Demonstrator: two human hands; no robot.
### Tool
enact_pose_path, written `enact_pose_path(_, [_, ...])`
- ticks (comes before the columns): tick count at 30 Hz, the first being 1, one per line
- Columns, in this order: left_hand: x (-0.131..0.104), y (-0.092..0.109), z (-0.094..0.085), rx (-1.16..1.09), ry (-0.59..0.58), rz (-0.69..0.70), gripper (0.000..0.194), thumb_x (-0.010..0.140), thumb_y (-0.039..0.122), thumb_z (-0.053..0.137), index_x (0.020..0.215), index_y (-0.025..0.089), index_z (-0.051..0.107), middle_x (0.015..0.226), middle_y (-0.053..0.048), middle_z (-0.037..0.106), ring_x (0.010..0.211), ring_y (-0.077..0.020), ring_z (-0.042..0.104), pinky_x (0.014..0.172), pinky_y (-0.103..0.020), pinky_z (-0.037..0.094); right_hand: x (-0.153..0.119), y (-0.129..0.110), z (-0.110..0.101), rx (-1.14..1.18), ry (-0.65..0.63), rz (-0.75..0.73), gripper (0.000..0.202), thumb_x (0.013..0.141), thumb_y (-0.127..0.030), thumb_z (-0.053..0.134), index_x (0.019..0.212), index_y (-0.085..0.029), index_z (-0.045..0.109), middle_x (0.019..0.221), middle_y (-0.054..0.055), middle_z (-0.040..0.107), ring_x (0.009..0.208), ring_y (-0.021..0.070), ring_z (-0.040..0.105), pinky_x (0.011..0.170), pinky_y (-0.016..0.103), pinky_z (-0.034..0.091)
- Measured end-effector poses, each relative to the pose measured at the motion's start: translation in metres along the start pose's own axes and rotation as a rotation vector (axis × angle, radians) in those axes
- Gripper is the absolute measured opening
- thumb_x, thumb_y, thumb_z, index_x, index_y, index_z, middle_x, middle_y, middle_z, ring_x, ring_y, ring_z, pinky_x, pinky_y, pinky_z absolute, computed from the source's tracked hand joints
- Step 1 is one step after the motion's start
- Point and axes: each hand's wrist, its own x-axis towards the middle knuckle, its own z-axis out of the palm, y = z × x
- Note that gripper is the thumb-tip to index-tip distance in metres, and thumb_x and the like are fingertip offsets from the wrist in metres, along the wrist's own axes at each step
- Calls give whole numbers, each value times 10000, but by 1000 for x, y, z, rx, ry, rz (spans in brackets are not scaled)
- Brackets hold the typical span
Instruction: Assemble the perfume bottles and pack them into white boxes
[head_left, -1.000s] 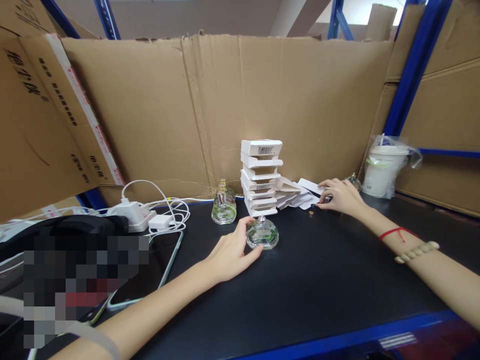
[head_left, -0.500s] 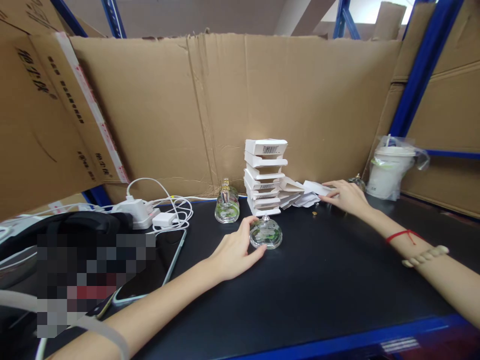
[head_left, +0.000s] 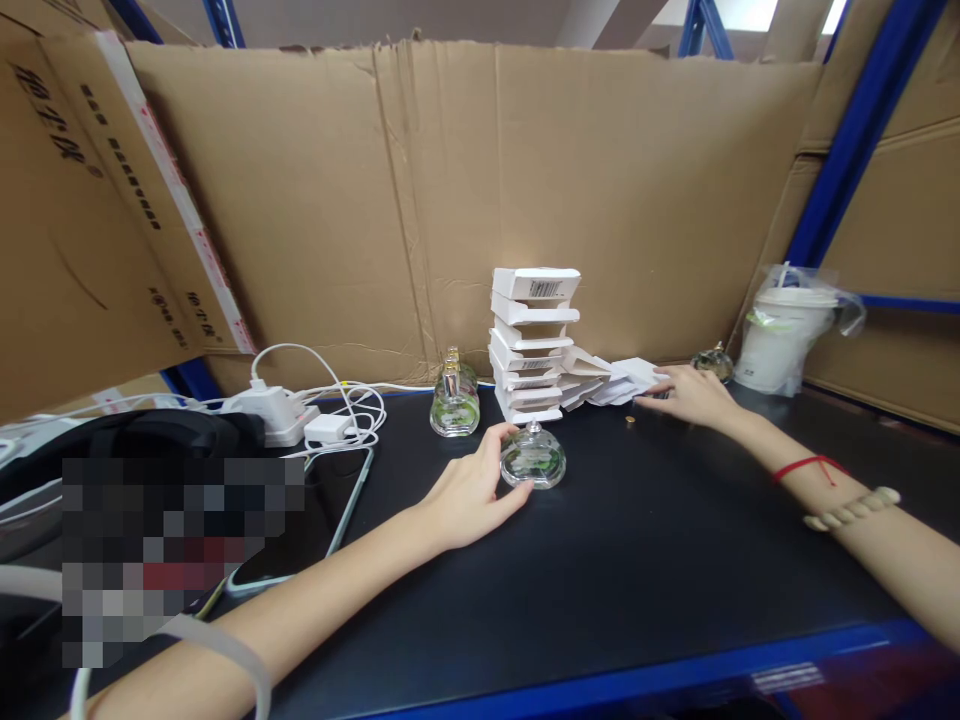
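A clear, rounded glass perfume bottle (head_left: 534, 464) with green showing inside stands on the black tabletop. My left hand (head_left: 469, 500) is closed around its left side, thumb at the front and fingers behind. Its silver neck shows with no cap on it. Farther right, my right hand (head_left: 694, 398) rests low over the table beside loose folded white papers (head_left: 630, 380). The fingers there are bent together at the tips, and whatever lies between them is too small to make out. Just left of those fingertips is a tiny gold ring-like piece (head_left: 630, 420).
A stack of flat white boxes (head_left: 534, 345) rises behind the bottle. Other perfume bottles (head_left: 454, 405) stand to its left; a dark patterned one (head_left: 712, 362) sits near a bagged white cup (head_left: 784, 340). White chargers (head_left: 274, 412), cables and a phone (head_left: 307, 520) lie left. Cardboard walls (head_left: 637, 180) enclose the back.
My right hand has shifted slightly toward me and left, uncovering more of the dark bottle behind it. The left hand keeps its hold on the perfume bottle. The view has tilted slightly down.
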Motion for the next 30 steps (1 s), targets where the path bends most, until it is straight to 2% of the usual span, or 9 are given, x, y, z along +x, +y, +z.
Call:
enact_pose_path(4, [0,0,0,17,-16,-12,516,834,434,385,1251,155,265,710,-2,547,562,-186,591,768,-381,462,-1,-2,0,-24,4,61,321,713,-500,543,785,-250,732,1042,80,636,1036,323,540,871,497,371])
enact_pose_path(8, [1,1,-1,22,-37,-29,536,838,441,373,1267,145,245,705,-2,546,534,-184,581,761,-388,462,-1,-5,1,-29,15,75,321,644,-512,617,806,-258,728,1104,78,611,1082,331,506,895,503,335])
enact_pose_path(12, [1,1,0,28,-29,-27,538,834,442,377,1270,156,243,762,-20,564,571,-190,598,761,-383,463,-1,-6,2,-29,47,137,305,575,-517,662,698,-244,719,1031,82,629,1039,336,517,867,485,347])
enact_pose_path(15, [0,1,0,25,-26,-23,525,834,442,380,1257,161,248,772,-21,570,564,-183,594,755,-378,467,-1,-5,0,5,-6,177,273,539,-510,680,596,-243,693,1011,60,636,1020,336,529,835,473,378])
enact_pose_path(19, [1,2,0,30,-28,-29,527,835,445,377,1254,154,244,727,-9,563,523,-176,572,747,-379,468,2,-5,0,46,-48,199,233,536,-477,689,590,-251,686,1033,36,638,987,326,558,779,458,429])
enact_pose_path(24, [2,3,-2,21,-40,-38,534,830,443,369,1253,141,244,795,-35,573,511,-170,561,735,-388,464,4,-8,3,82,-62,213,213,542,-388,715,712,-259,716,1034,38,645,1002,296,573,760,400,476])
enact_pose_path(30, [1,4,-1,8,-43,-34,534,826,445,373,1247,145,239,865,-53,582,515,-166,556,744,-400,461,0,-12,5,67,-40,243,175,616,-397,677,730,-274,727,1117,46,616,1043,311,558,814,455,453])
